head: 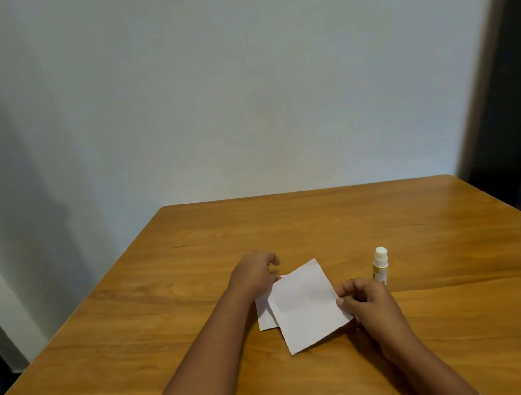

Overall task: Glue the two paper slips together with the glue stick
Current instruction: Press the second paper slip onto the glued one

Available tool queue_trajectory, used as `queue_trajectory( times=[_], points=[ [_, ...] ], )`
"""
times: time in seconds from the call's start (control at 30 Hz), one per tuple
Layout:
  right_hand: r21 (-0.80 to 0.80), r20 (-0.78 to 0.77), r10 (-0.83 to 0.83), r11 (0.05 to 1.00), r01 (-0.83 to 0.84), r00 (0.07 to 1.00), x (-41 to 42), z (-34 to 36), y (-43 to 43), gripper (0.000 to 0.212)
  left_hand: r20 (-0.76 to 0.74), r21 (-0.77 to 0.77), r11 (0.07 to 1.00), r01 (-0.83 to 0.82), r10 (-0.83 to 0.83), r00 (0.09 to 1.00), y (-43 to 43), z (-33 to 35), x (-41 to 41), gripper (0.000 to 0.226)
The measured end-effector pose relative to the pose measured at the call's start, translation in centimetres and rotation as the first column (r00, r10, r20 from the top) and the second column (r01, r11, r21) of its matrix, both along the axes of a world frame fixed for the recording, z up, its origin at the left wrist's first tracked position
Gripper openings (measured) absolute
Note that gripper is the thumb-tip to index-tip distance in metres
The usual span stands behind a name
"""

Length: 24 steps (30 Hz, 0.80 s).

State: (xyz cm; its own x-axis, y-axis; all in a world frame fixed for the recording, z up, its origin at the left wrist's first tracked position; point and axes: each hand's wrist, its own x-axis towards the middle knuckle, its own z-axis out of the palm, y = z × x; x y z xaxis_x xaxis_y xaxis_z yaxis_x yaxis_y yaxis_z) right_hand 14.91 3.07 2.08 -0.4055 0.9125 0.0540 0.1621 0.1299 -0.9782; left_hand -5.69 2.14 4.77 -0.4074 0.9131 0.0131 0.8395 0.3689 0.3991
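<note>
Wooden table | glue stick upright by right hand pinching top slip | left hand grip unclear

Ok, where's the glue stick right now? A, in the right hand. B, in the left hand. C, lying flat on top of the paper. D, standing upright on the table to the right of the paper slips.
D: the glue stick stands upright on the table, just beyond the right hand, which pinches the top paper slip.
</note>
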Motion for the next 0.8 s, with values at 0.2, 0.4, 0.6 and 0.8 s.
queue_trajectory(
  times=[0.2,0.4,0.6,0.8],
  points=[
    [0.046,0.016,-0.037,0.998,0.036,0.999,-0.2,-0.5,-0.4,0.022,-0.061,-0.234,0.972,0.024,-0.04,0.997,1.0,0.7,0.4,0.029],
    [0.024,0.017,-0.002,1.0,0.001,1.0,-0.1,-0.6,-0.2,0.02,0.02,-0.215,0.977,-0.004,0.008,1.0,-0.1,0.2,-0.4,0.035],
    [0.022,0.003,0.029,0.999,-0.029,1.0,-0.4,0.0,-0.2,0.01,0.383,0.116,0.981,-0.158,0.103,0.918,-2.8,-1.0,-0.6,0.031],
    [0.109,0.09,0.101,0.988,-0.111,0.991,-2.1,1.7,0.4,0.007,0.812,0.271,0.931,-0.247,-0.083,0.578,-6.1,-1.2,1.0,0.019]
  ],
)
